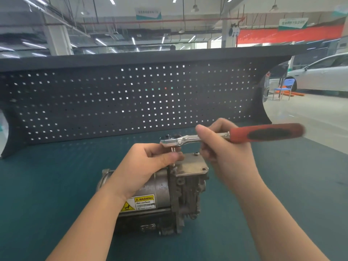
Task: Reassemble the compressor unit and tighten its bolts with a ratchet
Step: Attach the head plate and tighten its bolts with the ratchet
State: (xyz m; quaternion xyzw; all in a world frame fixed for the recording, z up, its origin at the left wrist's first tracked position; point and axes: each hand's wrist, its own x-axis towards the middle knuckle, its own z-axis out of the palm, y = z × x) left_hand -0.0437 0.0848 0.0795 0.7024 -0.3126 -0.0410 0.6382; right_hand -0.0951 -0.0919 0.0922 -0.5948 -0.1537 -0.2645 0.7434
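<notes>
Compressor unit [162, 196] lying on its side on the teal tabletop [56, 185], yellow warning label [140, 203] facing up, flat metal plate [190, 165] on top at its right end. Ratchet [233, 135] held level just above the unit, red and black handle pointing right, chrome head at the left with a thin bit dropping straight down toward the seam beside the plate. Left hand [146, 166] reaching over the unit's body, thumb and fingertips pinching the bit just under the ratchet head. Right hand [222, 146] clenched around the ratchet's chrome shank, just left of the red grip. Dark pegboard [131, 98] standing behind the tabletop; blue chair [283, 88] and white car [320, 74] at far right.
</notes>
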